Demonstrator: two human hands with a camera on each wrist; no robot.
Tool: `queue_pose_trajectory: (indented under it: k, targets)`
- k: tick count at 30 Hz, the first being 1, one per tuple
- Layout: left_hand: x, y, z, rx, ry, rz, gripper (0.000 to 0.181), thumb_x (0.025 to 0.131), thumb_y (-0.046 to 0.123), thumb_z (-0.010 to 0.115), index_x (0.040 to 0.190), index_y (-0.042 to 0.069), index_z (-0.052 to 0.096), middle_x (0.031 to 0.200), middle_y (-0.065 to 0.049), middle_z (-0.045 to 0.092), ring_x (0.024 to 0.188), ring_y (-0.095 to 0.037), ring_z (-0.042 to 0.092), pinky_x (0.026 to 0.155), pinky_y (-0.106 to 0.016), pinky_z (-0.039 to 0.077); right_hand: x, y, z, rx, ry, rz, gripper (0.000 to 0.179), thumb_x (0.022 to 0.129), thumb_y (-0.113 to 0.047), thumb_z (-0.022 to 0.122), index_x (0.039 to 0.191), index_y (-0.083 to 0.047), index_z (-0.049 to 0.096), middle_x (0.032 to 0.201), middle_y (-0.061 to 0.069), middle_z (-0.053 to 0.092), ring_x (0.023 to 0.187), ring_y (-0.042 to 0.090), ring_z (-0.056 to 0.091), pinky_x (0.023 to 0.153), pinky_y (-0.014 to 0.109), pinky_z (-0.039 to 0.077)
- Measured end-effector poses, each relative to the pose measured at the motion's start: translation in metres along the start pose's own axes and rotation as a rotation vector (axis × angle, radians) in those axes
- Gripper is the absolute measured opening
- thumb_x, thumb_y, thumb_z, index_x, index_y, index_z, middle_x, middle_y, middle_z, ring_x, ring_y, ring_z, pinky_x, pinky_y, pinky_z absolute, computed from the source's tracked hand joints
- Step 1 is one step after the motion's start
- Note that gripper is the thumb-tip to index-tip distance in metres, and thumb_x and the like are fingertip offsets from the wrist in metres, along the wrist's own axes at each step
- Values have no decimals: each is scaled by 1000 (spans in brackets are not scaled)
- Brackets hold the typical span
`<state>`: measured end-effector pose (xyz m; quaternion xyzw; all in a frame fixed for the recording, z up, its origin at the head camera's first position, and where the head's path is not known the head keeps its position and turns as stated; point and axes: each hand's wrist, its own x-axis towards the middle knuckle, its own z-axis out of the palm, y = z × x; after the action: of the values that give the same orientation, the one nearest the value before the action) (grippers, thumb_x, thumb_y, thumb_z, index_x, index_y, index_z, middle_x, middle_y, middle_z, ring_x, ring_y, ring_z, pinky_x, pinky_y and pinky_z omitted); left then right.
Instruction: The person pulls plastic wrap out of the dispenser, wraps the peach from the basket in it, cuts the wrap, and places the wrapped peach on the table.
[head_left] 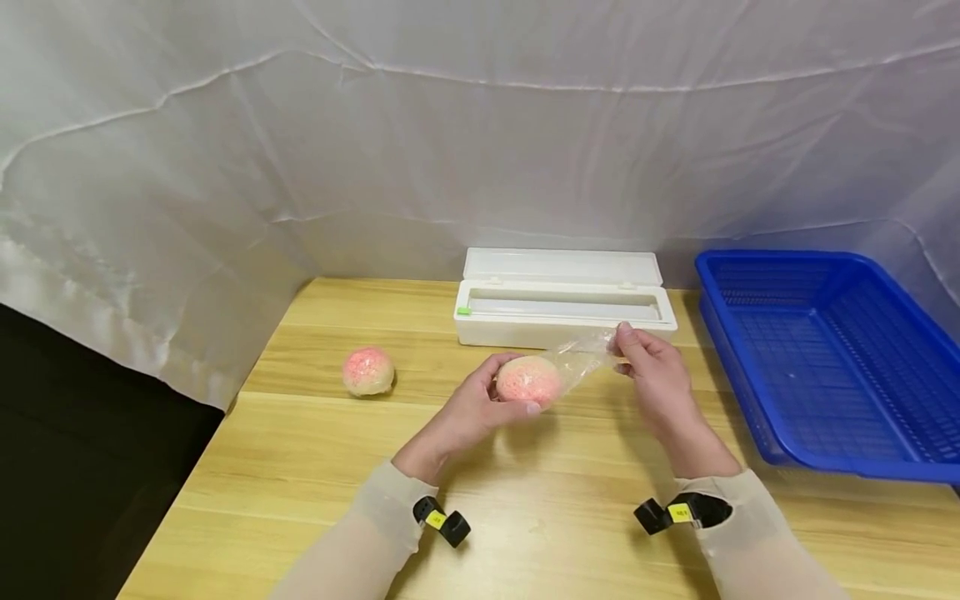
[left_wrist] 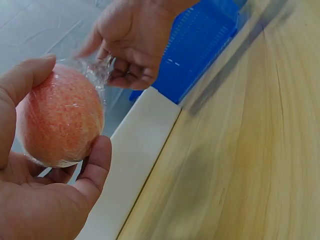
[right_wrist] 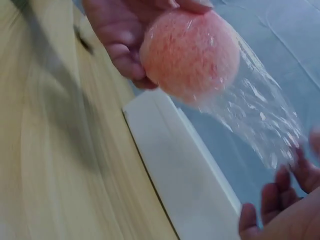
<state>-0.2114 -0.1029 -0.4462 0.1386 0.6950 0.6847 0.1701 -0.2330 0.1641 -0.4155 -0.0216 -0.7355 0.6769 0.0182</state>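
Observation:
A pink and cream peach (head_left: pixel 529 381) sits in my left hand (head_left: pixel 472 408), its fingers and thumb curled round the fruit above the table. Clear cling film (right_wrist: pixel 260 117) covers the peach and stretches off its right side in a twisted tail. My right hand (head_left: pixel 660 379) pinches the end of that tail between thumb and fingers. In the left wrist view the film lies tight and shiny over the peach (left_wrist: pixel 62 115). A second peach (head_left: pixel 368 372) rests on the table to the left, apart from both hands.
Behind the hands stands a white cling film box (head_left: pixel 566 335) with its lid (head_left: pixel 562 267) raised and a green slider (head_left: pixel 464 311) at its left end. A blue plastic basket (head_left: pixel 738 392) occupies the right side of the wooden table (head_left: pixel 300 483). Pale curtain (head_left: pixel 450 150) hangs behind.

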Motion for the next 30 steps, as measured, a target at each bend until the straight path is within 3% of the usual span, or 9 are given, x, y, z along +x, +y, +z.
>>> queue_pose_trajectory:
  k: [4, 7, 9, 12, 16, 19, 22, 25, 30]
  targets:
    - [-1, -1, -5, -35, 15, 12, 70, 90, 11, 80, 152, 12, 46, 149, -18, 52, 129, -26, 59, 106, -35, 54, -1, 3, -7, -70, -103, -43, 21, 107, -31, 64, 104, -12, 73, 105, -19, 64, 108, 7, 55, 93, 22, 46]
    - [-3, -1, -8, -27, 8, 16, 73, 89, 7, 80, 152, 11, 44, 151, -19, 49, 131, -27, 58, 107, -35, 54, 0, 6, -10, -57, -117, -83, 12, 103, -18, 70, 94, -13, 76, 101, -18, 66, 107, 5, 57, 92, 19, 46]
    - [-3, 0, -9, -5, 6, 19, 75, 89, 5, 81, 153, 10, 43, 153, -19, 47, 132, -28, 58, 108, -35, 53, 0, 7, -12, -23, -120, -83, 17, 104, -16, 69, 89, -18, 76, 101, -19, 67, 105, 4, 58, 90, 20, 48]
    - [-3, 0, -10, 45, 15, 12, 79, 86, 3, 84, 153, 14, 44, 153, -16, 48, 132, -29, 58, 110, -37, 53, 0, 7, -13, -22, -179, -57, 23, 108, -24, 63, 92, -18, 79, 105, -16, 70, 105, 5, 60, 89, 26, 51]
    - [-3, -2, -9, 141, 28, 9, 85, 83, 9, 89, 154, 24, 45, 152, -10, 50, 132, -29, 58, 112, -41, 51, 1, 3, -11, -70, -235, 14, 45, 110, -42, 55, 111, -3, 77, 110, -10, 72, 111, 8, 59, 92, 32, 52]
    - [-4, -4, -7, 205, 24, 16, 89, 82, 14, 92, 155, 27, 43, 152, -8, 50, 130, -28, 58, 110, -43, 52, 2, 2, -7, -42, -197, 78, 42, 108, -40, 59, 110, -2, 77, 106, -10, 72, 110, 8, 59, 92, 30, 53]
    - [-5, -6, -4, 258, 23, 22, 89, 82, 16, 92, 155, 26, 42, 152, -6, 47, 127, -28, 59, 106, -41, 54, 2, 1, -4, 48, -94, 122, 25, 106, -30, 65, 94, -15, 81, 101, -13, 69, 106, 7, 57, 90, 27, 52]
    - [-5, -8, -3, 270, 27, 27, 89, 83, 16, 92, 155, 24, 41, 153, -7, 46, 125, -28, 59, 103, -39, 55, 1, -2, -1, 98, -6, 129, 26, 105, -25, 67, 83, -21, 80, 99, -13, 68, 105, 8, 55, 88, 26, 51]
    - [-7, -8, -3, 244, 27, 29, 90, 83, 16, 92, 155, 21, 39, 152, -7, 47, 128, -26, 58, 107, -39, 53, 0, -4, 2, 74, -70, 121, 30, 107, -33, 63, 91, -14, 79, 96, -12, 70, 106, 13, 58, 87, 27, 52]
